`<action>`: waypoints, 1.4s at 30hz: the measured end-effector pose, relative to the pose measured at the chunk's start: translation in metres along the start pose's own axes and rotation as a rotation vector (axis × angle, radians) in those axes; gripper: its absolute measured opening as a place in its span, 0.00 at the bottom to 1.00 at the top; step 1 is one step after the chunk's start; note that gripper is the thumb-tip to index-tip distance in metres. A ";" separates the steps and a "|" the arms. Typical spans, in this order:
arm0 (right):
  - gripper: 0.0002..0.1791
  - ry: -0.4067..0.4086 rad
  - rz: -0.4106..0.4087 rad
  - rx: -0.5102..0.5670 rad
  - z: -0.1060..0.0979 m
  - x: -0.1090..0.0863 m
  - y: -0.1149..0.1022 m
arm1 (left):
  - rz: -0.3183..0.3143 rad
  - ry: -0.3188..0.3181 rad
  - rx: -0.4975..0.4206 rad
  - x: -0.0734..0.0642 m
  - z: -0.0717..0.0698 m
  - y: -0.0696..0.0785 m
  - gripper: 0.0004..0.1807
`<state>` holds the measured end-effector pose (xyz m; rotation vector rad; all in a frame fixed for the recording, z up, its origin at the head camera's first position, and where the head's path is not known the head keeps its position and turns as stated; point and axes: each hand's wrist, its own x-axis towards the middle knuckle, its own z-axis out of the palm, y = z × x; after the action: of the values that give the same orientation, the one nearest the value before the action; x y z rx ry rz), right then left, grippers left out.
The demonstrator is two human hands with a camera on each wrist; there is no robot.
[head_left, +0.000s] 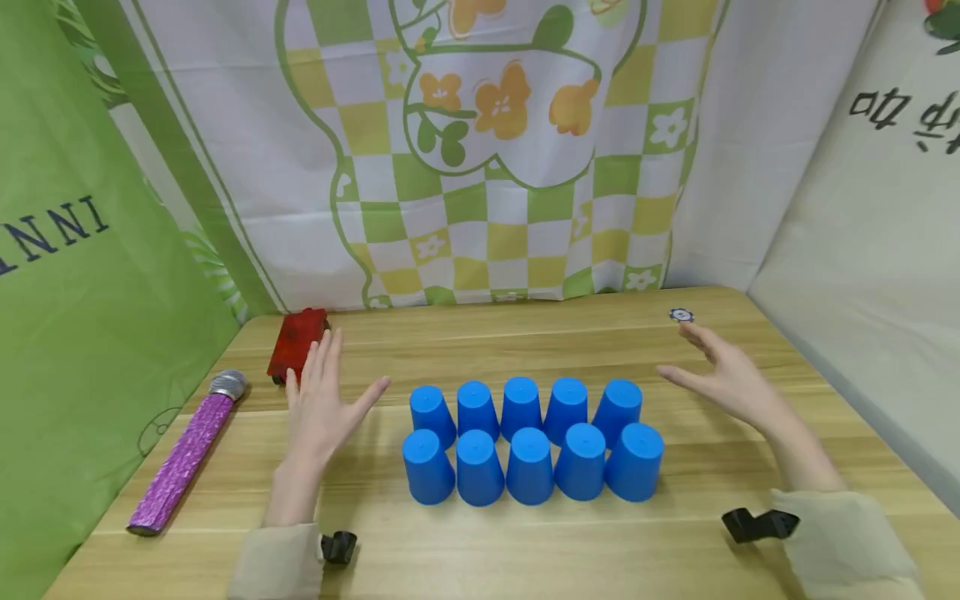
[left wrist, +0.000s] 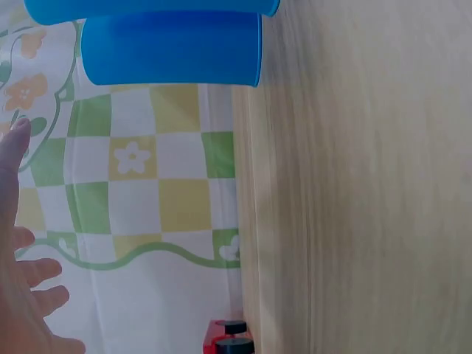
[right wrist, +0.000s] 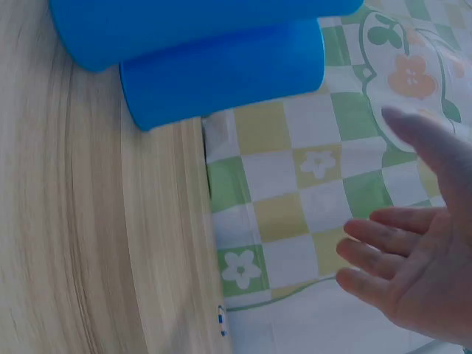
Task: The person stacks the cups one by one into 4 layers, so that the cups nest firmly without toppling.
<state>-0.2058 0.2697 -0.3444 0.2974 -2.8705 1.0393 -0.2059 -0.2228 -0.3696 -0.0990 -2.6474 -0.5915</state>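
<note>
Several blue cups [head_left: 530, 468] stand upside down on the wooden table, set in two rows, one behind the other. To their left is my left hand [head_left: 322, 408], fingers spread and nothing held, its fingertips overlapping the red toy car [head_left: 298, 340] in the head view. My right hand [head_left: 723, 375] hovers on the cups' other side, thumb and fingers apart, also holding nothing. Both wrist views show the end cups at the top, a blue cup [left wrist: 173, 48] on the left and a blue cup [right wrist: 225, 74] on the right, apart from the fingers.
A microphone with a glittery purple handle [head_left: 183, 462] lies along the table's left side. Near the back right edge is a small poker chip [head_left: 681, 315]. Behind the wooden table [head_left: 480, 554] hangs a checkered floral curtain [head_left: 510, 225], with a green cloth [head_left: 90, 333] at the left.
</note>
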 end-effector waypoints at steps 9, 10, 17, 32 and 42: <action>0.43 -0.156 -0.073 0.174 0.015 -0.001 -0.010 | -0.024 -0.100 -0.256 -0.001 0.009 0.011 0.48; 0.42 -0.165 -0.085 0.179 0.016 -0.001 -0.012 | -0.033 -0.117 -0.288 -0.001 0.010 0.012 0.47; 0.35 -0.228 -0.128 0.208 0.030 0.001 -0.015 | -0.062 -0.222 -0.438 -0.002 0.016 0.017 0.44; 0.33 -0.236 -0.167 0.203 0.039 0.001 -0.013 | 0.022 -0.331 -0.584 -0.004 0.031 0.020 0.34; 0.33 -0.238 -0.136 0.203 0.040 0.003 -0.011 | 0.019 -0.386 -0.679 -0.006 0.038 0.021 0.32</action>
<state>-0.2061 0.2352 -0.3676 0.6623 -2.8944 1.3548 -0.2122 -0.1879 -0.3952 -0.4753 -2.6601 -1.5751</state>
